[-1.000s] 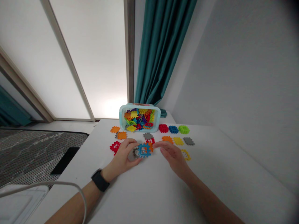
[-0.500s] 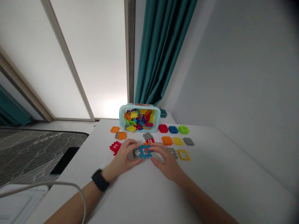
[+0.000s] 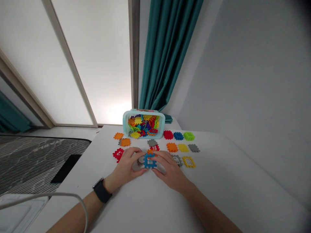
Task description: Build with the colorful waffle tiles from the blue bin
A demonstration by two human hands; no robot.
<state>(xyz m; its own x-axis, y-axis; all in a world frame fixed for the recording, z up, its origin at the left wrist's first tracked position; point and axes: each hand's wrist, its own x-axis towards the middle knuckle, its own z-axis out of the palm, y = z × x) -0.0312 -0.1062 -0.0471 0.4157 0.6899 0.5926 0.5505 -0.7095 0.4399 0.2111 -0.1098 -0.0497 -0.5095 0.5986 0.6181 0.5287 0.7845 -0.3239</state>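
The blue window piece [image 3: 150,162] is at six o'clock from the tub [image 3: 125,125], its nine and three o'clock edges pinched by left hand [image 3: 126,164] and right hand [image 3: 171,171]. Probably light, stiff plastic; grip toothed edges.

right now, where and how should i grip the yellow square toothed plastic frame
Probably pinch the yellow frame across its near and far edges, coming from the right: it lies flat, the grey toothed plastic frame sits close on its left, and the notched rim should give purchase.
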